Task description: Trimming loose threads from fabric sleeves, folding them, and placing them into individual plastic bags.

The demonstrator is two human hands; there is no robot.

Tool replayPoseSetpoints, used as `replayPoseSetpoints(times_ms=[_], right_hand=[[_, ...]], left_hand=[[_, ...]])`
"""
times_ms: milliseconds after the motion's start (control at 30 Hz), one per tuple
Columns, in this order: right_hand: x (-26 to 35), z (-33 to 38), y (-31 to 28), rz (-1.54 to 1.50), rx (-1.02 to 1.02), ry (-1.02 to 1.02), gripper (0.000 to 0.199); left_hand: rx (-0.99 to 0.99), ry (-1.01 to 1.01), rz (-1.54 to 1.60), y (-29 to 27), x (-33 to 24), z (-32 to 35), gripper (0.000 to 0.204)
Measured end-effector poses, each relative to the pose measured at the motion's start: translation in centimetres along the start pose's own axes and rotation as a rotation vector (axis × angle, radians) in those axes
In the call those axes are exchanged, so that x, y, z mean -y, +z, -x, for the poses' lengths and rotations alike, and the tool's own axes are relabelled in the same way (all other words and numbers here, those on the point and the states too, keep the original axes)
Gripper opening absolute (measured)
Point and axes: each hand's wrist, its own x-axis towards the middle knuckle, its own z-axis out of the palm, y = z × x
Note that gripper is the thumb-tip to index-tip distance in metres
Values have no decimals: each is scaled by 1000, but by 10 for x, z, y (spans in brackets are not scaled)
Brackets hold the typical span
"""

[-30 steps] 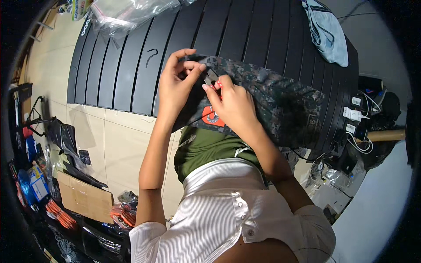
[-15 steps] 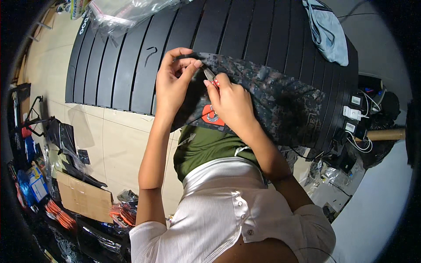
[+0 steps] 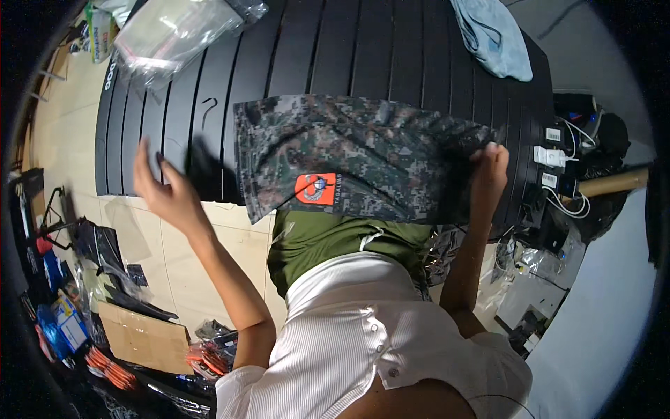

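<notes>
A dark digital-camouflage cloth (image 3: 391, 157) lies spread across the black slatted table (image 3: 391, 42) in front of me. An orange-red patch (image 3: 315, 189) with a round emblem sits near its lower left edge. My left hand (image 3: 167, 188) is off the cloth to the left, open and holding nothing, with its fingers apart above the table's near edge. My right hand (image 3: 490, 174) is at the cloth's right end, fingers bent together. Whether it grips the cloth or something small is hidden. The cutting tool seen earlier does not show.
Clear plastic bags (image 3: 178, 38) lie at the far left of the table, a light blue cloth (image 3: 495, 38) at the far right. A thin curved dark strand (image 3: 209, 106) rests left of the camouflage cloth. White chargers (image 3: 550, 156) with cables stand along the right edge. Cardboard (image 3: 143, 335) lies lower left.
Both hands have moved apart, left hand to the left, right hand to the right. The left hand has let go of the cloth, which now lies flatter. The red-handled snips have gone from view.
</notes>
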Motion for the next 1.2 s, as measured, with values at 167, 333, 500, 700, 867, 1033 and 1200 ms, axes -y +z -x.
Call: replayPoseSetpoints(times_ms=[167,333,500,700,867,1033,1200], right_hand=[[-14,1,-28,-72,-162,280,35],[-43,2,-21,-97,-262,-92,35],[-63,-5,-46,-176,-222,114,33],[-68,-13,-32,-98,-221,-88,16],[-42,-18,-29,18,-61,187,16],[-41,-25,-17,-224,135,169,22],[-29,-29,-8,-321,256,245,25]], left_hand=[[585,200,297,40,-77,38,33],[697,341,-21,58,-73,55,41],[610,457,-164,52,-56,45,47],[704,407,-207,41,-42,29,55],[753,351,-235,33,-21,20,58],[617,337,-300,35,-13,12,44],[496,280,96,50,-74,25,27]])
